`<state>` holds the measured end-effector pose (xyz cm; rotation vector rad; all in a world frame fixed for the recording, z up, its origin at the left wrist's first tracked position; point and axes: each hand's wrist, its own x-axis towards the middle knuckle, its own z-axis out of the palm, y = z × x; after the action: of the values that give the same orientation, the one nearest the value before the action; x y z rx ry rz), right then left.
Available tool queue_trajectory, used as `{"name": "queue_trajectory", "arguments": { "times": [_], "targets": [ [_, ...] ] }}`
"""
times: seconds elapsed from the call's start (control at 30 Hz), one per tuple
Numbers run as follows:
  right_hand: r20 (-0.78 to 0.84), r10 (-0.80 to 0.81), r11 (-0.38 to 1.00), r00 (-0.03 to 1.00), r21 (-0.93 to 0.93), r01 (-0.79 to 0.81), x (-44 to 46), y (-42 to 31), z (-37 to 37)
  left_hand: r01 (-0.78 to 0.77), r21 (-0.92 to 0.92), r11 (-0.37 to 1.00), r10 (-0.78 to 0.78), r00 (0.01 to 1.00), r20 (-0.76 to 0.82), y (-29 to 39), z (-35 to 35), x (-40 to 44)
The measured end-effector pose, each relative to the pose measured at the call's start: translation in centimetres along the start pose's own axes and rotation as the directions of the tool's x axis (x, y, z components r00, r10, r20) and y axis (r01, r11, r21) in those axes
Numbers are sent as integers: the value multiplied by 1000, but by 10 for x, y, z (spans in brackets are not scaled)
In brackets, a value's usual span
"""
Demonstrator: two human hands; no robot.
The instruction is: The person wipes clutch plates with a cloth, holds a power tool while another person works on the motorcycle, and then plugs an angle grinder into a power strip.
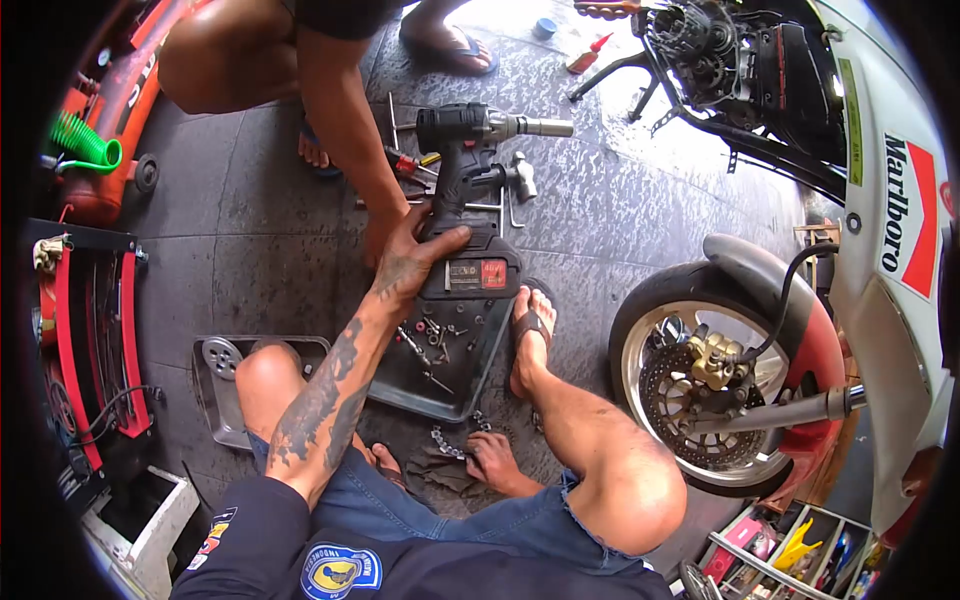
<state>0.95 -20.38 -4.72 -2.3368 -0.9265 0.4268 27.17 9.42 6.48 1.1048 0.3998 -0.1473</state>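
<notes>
My left hand (412,258) is closed around the lower grip of a black cordless impact wrench (465,190), just above its battery. The wrench has a long socket on its nose pointing right. Another person's forearm (360,150) reaches down from the top, with its hand partly hidden behind mine. Low between my knees, my right hand (490,462) has its fingers curled down beside shiny metal parts (447,441) and a dark rag (440,472). What lies under those fingers is hidden. A black tray (440,395) with several bolts and small parts sits under the wrench.
A hammer (522,176) and other hand tools lie on the tiled floor beyond the wrench. To the right stand a motorcycle front wheel (625,350) and an engine (700,40). A metal tray (225,400), a red tool rack (130,345) and an orange tank (105,150) are left.
</notes>
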Motion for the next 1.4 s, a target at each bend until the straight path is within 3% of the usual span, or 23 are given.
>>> {"name": "queue_trajectory", "arguments": {
  "times": [0.13,0.23,0.3,0.33,0.4,0.5,0.53,0.6,0.67,0.7,0.83,0.93,1.0,1.23,1.3,1.33,1.37,1.4],
  "targets": [
    [-24,-18,1000,1000,-5,18,0,-4,-9,119,19,993,-118,992,-46,8,13,-13],
    [-80,-67,995,995,72,73,8,-14,-16,69,54,996,-69,997,14,-10,7,-1],
    [-32,-44,991,999,127,48,5,-21,-22,74,-54,996,-70,995,69,-5,14,-9],
    [13,-33,988,999,154,30,1,-25,-23,70,70,995,-71,998,0,-7,13,-10],
    [93,-2,980,996,197,-17,7,-22,-16,46,23,999,-49,990,132,-12,7,-5],
    [165,51,960,985,264,-94,11,-30,-10,-1,35,999,-2,997,82,-14,8,-8],
    [122,64,952,990,291,-97,18,-34,-10,-14,30,999,11,996,89,-11,9,-12],
    [238,153,949,959,236,-210,9,-20,6,-7,65,998,2,998,67,-13,4,-7],
    [288,211,876,934,367,-311,19,-26,-4,29,-50,998,-21,988,156,-9,5,-5],
    [398,303,821,866,352,-449,24,-28,-7,11,-28,1000,-8,991,132,-10,5,-4],
    [523,399,663,753,403,-631,28,-27,-11,41,-45,998,-34,988,148,-10,-1,-5],
    [494,490,643,719,352,-680,35,-34,-13,30,-40,999,-26,996,89,-12,-1,-6],
    [406,494,726,769,295,-621,40,-32,-17,29,-18,999,-28,998,63,-11,-2,-6],
    [510,562,572,651,329,-752,47,-31,-24,42,-47,998,-36,992,117,-8,-4,-6],
    [538,566,538,625,334,-774,42,-30,-21,25,-127,992,0,980,199,-11,-4,-5],
    [551,577,457,602,393,-798,40,-29,-16,23,-126,992,2,980,200,-10,-3,-5],
    [567,584,374,581,447,-813,39,-26,-11,13,-36,999,-9,994,110,-10,-2,-5],
    [568,581,376,582,447,-812,37,-23,-8,13,55,998,-14,1000,16,-10,-2,-5]
  ]
}}
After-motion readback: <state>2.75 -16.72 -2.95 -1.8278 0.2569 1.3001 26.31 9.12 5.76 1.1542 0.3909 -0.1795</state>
